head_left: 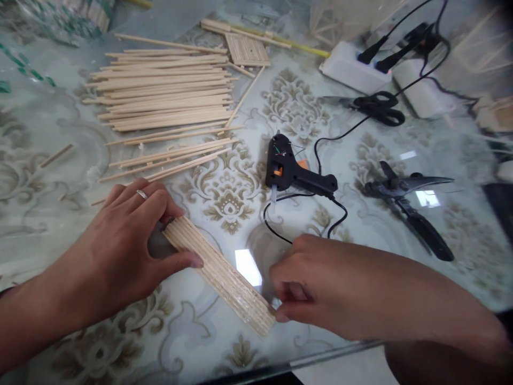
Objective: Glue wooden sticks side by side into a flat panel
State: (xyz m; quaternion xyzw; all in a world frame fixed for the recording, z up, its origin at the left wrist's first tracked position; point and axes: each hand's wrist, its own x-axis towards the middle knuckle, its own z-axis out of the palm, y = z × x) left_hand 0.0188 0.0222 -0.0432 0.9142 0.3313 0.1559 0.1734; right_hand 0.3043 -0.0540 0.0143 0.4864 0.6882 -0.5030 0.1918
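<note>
A narrow strip of wooden sticks (224, 278), laid side by side with shiny patches on top, slants over the glass table. My left hand (132, 240), wearing a ring, grips its upper left end, with the thumb on top and the fingers along the far edge. At the lower right end, my right hand (312, 289) is closed with thumb and fingertips at the strip's corner; part of that grip is hidden. Beyond the right hand lies a black glue gun (284, 166) on its side, a clear glue stick showing at its back.
A pile of loose wooden sticks (168, 91) lies at the back left, near a small stick panel (247, 49). Black scissors (377, 107), pruning shears (409, 198) and a white power strip (352, 69) with cables are on the right. The table edge (320, 355) runs close in front.
</note>
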